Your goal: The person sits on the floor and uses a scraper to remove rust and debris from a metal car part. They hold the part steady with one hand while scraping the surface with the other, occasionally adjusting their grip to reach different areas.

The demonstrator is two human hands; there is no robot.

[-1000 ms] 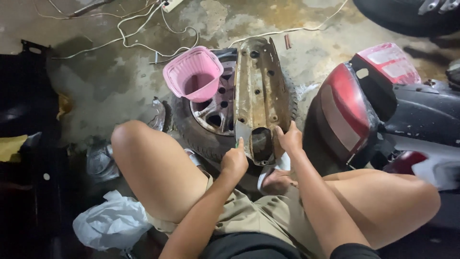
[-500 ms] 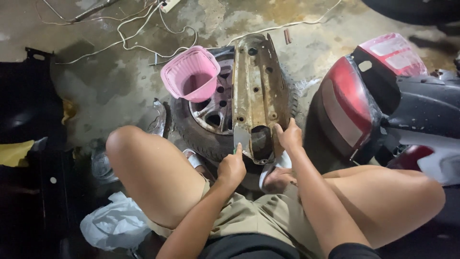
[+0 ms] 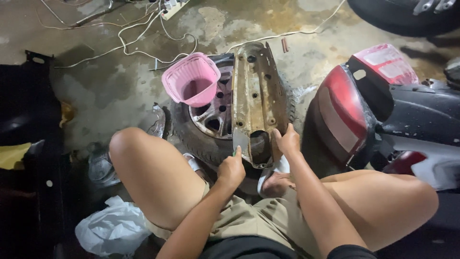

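Observation:
A long, rusty, mud-stained metal panel (image 3: 257,96) lies across a wheel with a tyre (image 3: 211,120) on the floor in front of me. My right hand (image 3: 287,140) grips the panel's near right edge. My left hand (image 3: 232,168) is closed around a small green-tipped tool, its tip touching the panel's near left corner. My bare knees frame both arms. A pink plastic basket (image 3: 191,79) rests tilted on the wheel's left side.
The red tail light and dark body of a scooter (image 3: 345,110) stand close on the right. White cables (image 3: 129,33) trail over the stained concrete floor. Black panels (image 3: 24,124) lie at the left, a white plastic bag (image 3: 112,230) by my left leg.
Both hands hold nearly the same spots on the panel. The view has shifted slightly; my left knee sits a little lower in frame.

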